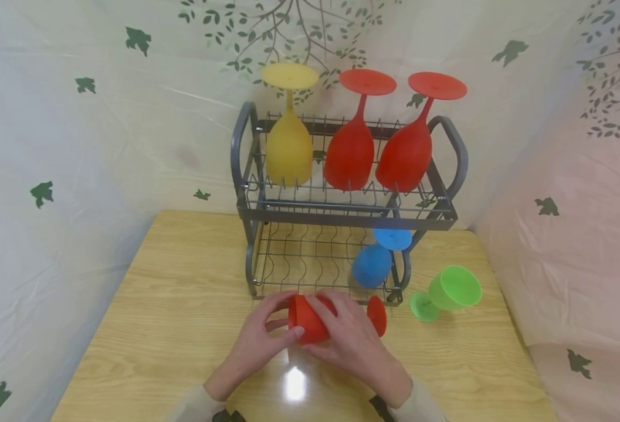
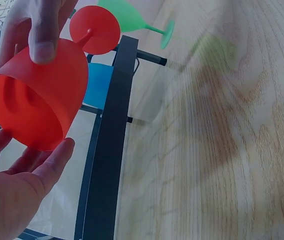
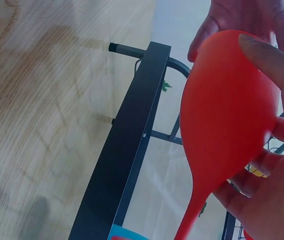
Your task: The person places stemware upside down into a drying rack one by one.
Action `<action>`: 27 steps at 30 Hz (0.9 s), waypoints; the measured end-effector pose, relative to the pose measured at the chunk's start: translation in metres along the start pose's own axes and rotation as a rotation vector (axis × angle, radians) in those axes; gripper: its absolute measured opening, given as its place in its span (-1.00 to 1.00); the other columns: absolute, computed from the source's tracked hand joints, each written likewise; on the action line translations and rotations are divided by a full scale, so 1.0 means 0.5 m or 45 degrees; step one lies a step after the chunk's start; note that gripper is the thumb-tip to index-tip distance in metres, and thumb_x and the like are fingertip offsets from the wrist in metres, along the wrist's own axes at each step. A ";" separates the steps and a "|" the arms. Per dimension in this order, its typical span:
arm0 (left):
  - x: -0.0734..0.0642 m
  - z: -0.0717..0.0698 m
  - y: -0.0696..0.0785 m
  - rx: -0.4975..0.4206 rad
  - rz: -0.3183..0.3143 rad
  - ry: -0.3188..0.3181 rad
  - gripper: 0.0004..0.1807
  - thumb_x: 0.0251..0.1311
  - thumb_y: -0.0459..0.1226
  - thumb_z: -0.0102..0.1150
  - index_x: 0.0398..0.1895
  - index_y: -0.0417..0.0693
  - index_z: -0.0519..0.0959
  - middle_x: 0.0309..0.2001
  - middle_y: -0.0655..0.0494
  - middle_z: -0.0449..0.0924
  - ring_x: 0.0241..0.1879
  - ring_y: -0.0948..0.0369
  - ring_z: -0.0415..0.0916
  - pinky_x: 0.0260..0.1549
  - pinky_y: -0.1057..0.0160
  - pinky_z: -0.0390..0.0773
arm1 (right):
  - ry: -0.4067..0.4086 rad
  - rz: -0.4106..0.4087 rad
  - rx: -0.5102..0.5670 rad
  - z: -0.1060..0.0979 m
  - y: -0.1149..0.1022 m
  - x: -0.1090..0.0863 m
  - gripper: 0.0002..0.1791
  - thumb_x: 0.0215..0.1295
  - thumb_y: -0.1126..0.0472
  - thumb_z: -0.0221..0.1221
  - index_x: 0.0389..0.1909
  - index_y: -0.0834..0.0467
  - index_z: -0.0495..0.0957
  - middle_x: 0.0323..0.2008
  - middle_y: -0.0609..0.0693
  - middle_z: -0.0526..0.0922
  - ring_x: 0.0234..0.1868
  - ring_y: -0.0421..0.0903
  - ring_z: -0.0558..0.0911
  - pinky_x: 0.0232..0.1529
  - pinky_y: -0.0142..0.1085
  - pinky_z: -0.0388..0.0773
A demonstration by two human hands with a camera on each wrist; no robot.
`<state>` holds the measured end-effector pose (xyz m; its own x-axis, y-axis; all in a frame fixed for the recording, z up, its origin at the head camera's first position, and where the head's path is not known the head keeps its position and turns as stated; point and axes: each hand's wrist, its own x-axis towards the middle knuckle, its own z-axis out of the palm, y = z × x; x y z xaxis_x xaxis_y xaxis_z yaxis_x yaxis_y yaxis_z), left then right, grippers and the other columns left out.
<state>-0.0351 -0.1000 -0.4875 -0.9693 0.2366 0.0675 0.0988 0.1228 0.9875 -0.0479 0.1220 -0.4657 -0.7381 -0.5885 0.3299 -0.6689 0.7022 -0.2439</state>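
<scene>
A red plastic goblet point(image 1: 308, 321) is held on its side in front of the rack, its mouth facing left and its round foot to the right. My left hand point(image 1: 254, 340) holds it at the rim, thumb near and fingers on the far side. Round the bowl, my right hand point(image 1: 354, 337) grips it from above. The left wrist view shows the hollow inside of the goblet point(image 2: 62, 75), with left fingertips against the rim. In the right wrist view the whole bowl point(image 3: 227, 110) and part of the stem show, with the right thumb along the bowl.
A two-tier dark dish rack point(image 1: 341, 218) stands behind the hands. Upside down on top are a yellow goblet point(image 1: 288, 152) and two red goblets point(image 1: 349, 155). A blue goblet point(image 1: 371, 266) leans at the lower tier's right. A green goblet point(image 1: 454, 288) lies tilted on the table right of it.
</scene>
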 end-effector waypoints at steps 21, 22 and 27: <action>-0.004 -0.025 -0.024 -0.156 0.004 0.118 -0.27 0.20 -0.41 0.41 0.46 -0.10 0.39 0.41 -0.20 0.38 0.39 -0.22 0.37 0.15 0.18 0.61 | 0.768 -0.404 0.165 -0.010 0.053 -0.026 -0.40 0.49 -0.08 0.19 0.04 0.46 0.61 0.15 0.32 0.65 0.31 0.21 0.56 0.51 -0.08 0.28; -0.005 -0.027 -0.024 -0.156 0.000 0.121 -0.27 0.21 -0.41 0.40 0.47 -0.10 0.38 0.42 -0.20 0.37 0.39 -0.22 0.37 0.15 0.18 0.61 | 0.798 -0.408 0.173 -0.010 0.057 -0.027 -0.41 0.48 -0.07 0.21 0.02 0.48 0.61 0.14 0.34 0.65 0.32 0.21 0.55 0.51 -0.07 0.29; -0.007 -0.036 -0.025 -0.170 -0.016 0.132 -0.26 0.26 -0.41 0.35 0.51 -0.18 0.33 0.46 -0.23 0.32 0.39 -0.23 0.36 0.11 0.20 0.63 | 0.879 -0.352 0.270 -0.012 0.070 -0.034 -0.41 0.46 -0.03 0.25 -0.01 0.53 0.59 0.13 0.40 0.63 0.38 0.20 0.50 0.50 -0.12 0.29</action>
<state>-0.0371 -0.1200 -0.4975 -0.9890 0.1339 0.0627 0.0625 -0.0059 0.9980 -0.0581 0.1591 -0.4744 -0.3662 -0.2991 0.8812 -0.8748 0.4335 -0.2164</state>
